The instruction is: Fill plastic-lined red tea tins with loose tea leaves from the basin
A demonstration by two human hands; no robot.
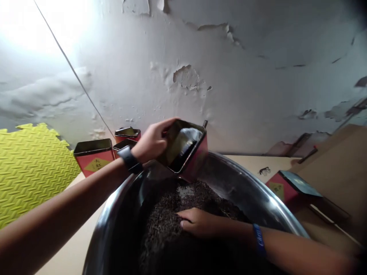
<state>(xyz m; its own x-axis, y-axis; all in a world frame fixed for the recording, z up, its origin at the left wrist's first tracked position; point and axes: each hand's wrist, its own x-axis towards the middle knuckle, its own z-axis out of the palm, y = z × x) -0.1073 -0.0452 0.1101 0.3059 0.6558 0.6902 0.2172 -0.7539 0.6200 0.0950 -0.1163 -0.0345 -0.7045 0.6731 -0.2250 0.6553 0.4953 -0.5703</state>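
A large shiny metal basin [282,208] holds a pile of dark loose tea leaves [160,225]. My left hand [153,141], with a dark watch band at its wrist, is closed on the rim of an open red tea tin [197,154]. That tin is tilted over the far side of the basin, mouth toward me; something pale and glossy, perhaps a lining, shows inside. Down in the basin, my right hand [199,222] touches the leaves, fingers together and curled, their tips partly hidden. Its wrist carries a blue band [259,238].
Several red tins, including one with a yellow label [96,162], stand left of the basin. Another red tin [289,187] sits right, near glasses [264,171] and cardboard [341,168]. A yellow foam mat [34,168] leans at left. A peeling wall [243,95] rises behind.
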